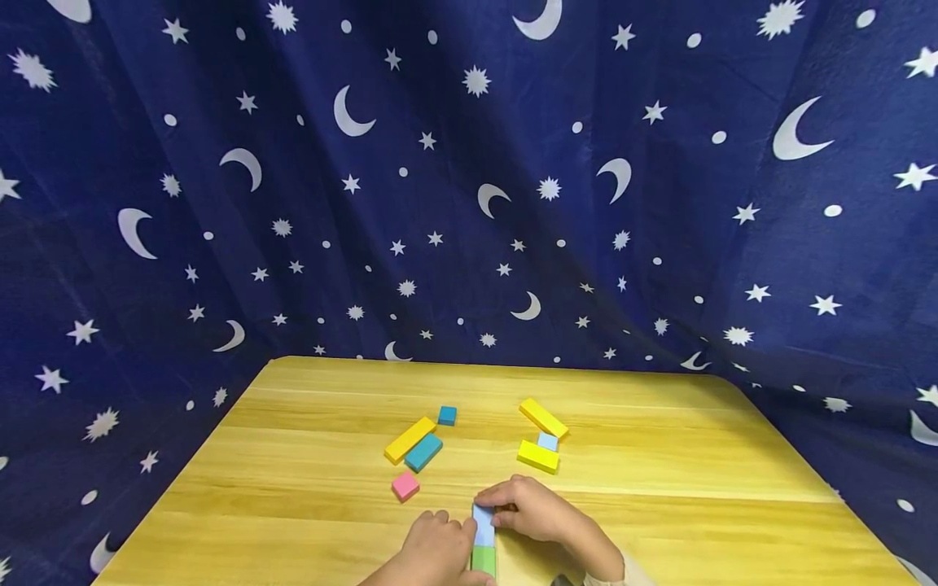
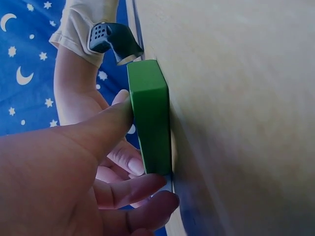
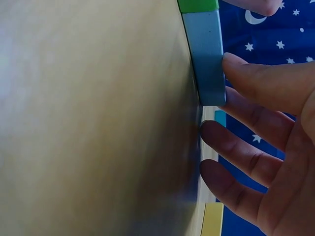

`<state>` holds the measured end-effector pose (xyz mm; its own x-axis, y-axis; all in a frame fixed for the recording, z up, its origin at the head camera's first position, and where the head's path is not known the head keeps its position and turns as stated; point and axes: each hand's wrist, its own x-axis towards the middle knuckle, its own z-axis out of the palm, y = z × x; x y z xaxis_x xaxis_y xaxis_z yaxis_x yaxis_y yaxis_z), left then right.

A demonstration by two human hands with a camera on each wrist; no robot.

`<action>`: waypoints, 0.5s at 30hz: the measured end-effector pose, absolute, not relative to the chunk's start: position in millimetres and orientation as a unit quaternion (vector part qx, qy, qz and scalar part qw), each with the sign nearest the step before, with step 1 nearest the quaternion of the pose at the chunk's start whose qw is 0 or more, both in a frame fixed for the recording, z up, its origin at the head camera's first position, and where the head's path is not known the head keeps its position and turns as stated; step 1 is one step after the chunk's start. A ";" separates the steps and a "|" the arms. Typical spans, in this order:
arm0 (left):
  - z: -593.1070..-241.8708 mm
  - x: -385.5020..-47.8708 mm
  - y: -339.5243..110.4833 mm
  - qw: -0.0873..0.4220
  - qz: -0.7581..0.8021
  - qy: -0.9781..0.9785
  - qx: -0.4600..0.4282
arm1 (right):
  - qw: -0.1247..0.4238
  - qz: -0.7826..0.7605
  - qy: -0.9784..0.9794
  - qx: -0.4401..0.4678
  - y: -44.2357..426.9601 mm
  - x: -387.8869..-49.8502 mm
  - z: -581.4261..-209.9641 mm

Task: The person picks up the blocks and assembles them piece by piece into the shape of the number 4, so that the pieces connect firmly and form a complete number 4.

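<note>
A green block and a light blue block lie end to end at the table's near side, the blue one farther away. My left hand holds the green block from the left, its thumb against it in the left wrist view and its fingertips by the joint between the blocks. With my right hand I grip the light blue block; the thumb touches its side and the index finger reaches round its far end. The other right fingers are spread, off the block, in the right wrist view.
Left of centre lie an orange-yellow block, a teal block, a small blue block and a pink block. Right of centre are two yellow blocks and a small pale blue block. A starry curtain hangs behind the table.
</note>
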<state>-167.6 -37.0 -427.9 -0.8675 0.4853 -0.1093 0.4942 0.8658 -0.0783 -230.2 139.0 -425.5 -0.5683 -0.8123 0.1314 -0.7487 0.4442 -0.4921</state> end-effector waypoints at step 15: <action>-423.8 -167.4 -43.5 -0.004 -0.068 0.949 0.307 | 0.068 -0.257 0.850 -0.454 140.7 -231.3 -425.9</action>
